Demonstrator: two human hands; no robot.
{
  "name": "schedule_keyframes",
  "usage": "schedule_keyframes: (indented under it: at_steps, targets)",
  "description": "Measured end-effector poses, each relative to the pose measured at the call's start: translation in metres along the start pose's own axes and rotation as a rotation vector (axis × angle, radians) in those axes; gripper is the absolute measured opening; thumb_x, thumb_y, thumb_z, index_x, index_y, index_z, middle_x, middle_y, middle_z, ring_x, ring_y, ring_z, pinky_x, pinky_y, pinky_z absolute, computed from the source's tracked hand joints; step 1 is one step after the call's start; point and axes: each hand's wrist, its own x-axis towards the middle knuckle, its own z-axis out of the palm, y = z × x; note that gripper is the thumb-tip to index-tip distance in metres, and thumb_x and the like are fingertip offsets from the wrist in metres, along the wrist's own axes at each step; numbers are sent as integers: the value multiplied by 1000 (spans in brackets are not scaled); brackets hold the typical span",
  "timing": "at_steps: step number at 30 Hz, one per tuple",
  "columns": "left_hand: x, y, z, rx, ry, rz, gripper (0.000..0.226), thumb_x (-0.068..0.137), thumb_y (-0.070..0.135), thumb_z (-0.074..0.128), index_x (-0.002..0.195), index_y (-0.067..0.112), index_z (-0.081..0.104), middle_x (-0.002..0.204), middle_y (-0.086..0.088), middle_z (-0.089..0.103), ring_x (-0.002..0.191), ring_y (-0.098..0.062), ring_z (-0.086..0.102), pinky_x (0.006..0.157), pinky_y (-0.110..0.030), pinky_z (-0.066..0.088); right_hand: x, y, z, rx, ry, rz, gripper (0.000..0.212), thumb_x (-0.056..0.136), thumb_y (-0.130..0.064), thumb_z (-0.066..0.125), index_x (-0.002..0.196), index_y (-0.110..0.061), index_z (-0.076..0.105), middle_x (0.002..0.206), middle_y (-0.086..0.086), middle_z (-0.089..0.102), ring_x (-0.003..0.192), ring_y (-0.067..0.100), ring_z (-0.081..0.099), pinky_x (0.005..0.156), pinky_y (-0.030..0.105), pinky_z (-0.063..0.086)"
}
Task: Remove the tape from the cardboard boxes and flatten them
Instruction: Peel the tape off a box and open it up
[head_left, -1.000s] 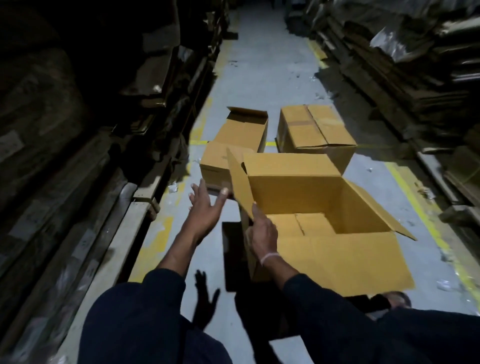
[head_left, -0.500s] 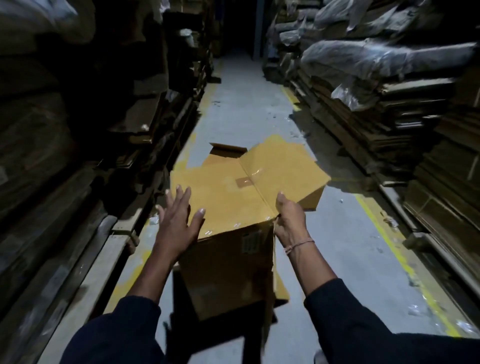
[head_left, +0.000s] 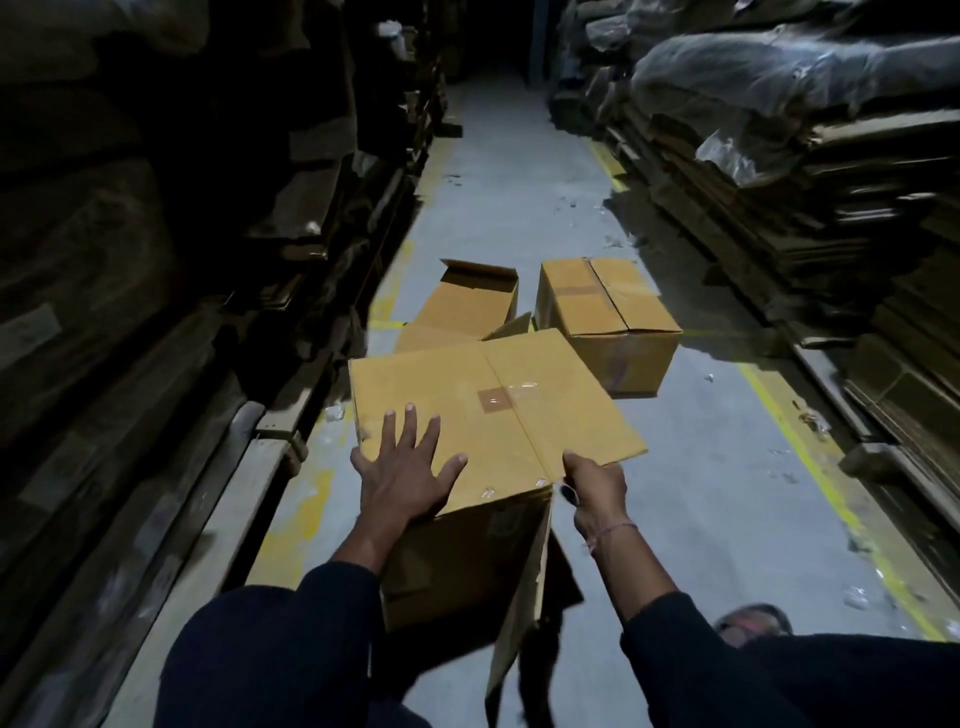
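A tan cardboard box stands on the aisle floor in front of me, its closed face up with clear tape and a brown patch on the centre seam. My left hand lies flat with spread fingers on the near left of that face. My right hand grips the near right corner, where the flap edge meets the side wall. Loose flaps hang below the box near my legs.
Two more boxes lie farther along the aisle: an open one on its side at left and a taped closed one at right. Stacks of flattened cardboard line both sides. Yellow lines and tape scraps mark the grey floor.
The open box has been turned over so its taped face is up. My left hand came down flat onto it; my right hand kept hold of the corner.
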Motion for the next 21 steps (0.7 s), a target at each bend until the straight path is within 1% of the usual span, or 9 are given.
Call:
schedule_keyframes:
  at_steps: [3,6,10,13,14,15,17,19,21]
  targets:
    - [-3,6,-3,-47,-11,8,81,97,78,27,165,35,12,174,-2,-14,159,-27,-18,116,-70,11,-19,0,7,-497,259,-343,106,82,-19,81,162,-11,12,169,13,5,150,40,19,120,51,30]
    - [-6,28,-12,-122,34,107,76,102,58,46,165,30,13,170,-7,-26,154,-29,-31,121,-67,6,-36,4,23,-760,15,-824,97,93,-38,73,165,-18,12,173,6,-3,159,29,-2,128,48,8]
    - [-20,65,-12,-324,148,288,94,96,13,61,166,16,-2,162,-7,-43,150,-27,-40,126,-61,7,-48,-12,44,-615,-547,-607,62,105,-54,48,161,-32,34,170,-11,23,159,10,4,129,50,11]
    - [-31,84,-8,-619,114,212,117,90,4,66,160,21,-27,157,4,-51,160,-27,-7,107,-30,42,-41,-25,50,-547,-600,-523,55,105,-62,38,154,-38,44,167,-16,27,157,4,5,129,50,-4]
    - [-32,89,-8,-721,62,177,120,90,4,66,158,23,-31,158,6,-50,159,-22,0,100,-22,43,-36,-26,48,-570,-583,-535,55,106,-62,37,155,-37,44,168,-16,24,157,4,3,128,50,-8]
    - [-32,94,-6,-793,12,155,121,91,6,68,158,23,-32,160,4,-47,157,-16,-6,104,-18,35,-30,-28,46,-621,-562,-557,55,106,-60,38,156,-36,43,169,-15,22,158,6,2,127,50,-10]
    - [-27,99,4,-829,-64,127,117,93,22,69,160,17,-26,166,-3,-36,152,-16,-28,127,-35,11,-18,-30,37,-765,-534,-623,59,104,-60,43,158,-37,37,171,-13,16,159,10,-2,127,52,-12]
    - [-24,102,14,-821,-169,88,119,87,52,65,163,14,-18,169,-6,-28,150,-21,-37,127,-52,-2,-7,-31,25,-879,-519,-662,67,101,-63,48,161,-42,29,172,-13,9,159,12,-6,126,52,-12]
    - [-24,103,21,-855,-277,78,136,68,78,58,163,18,-20,168,-2,-31,149,-20,-38,125,-54,-7,2,-32,12,-922,-484,-653,72,99,-67,49,162,-43,23,173,-13,5,159,12,-8,126,51,-12]
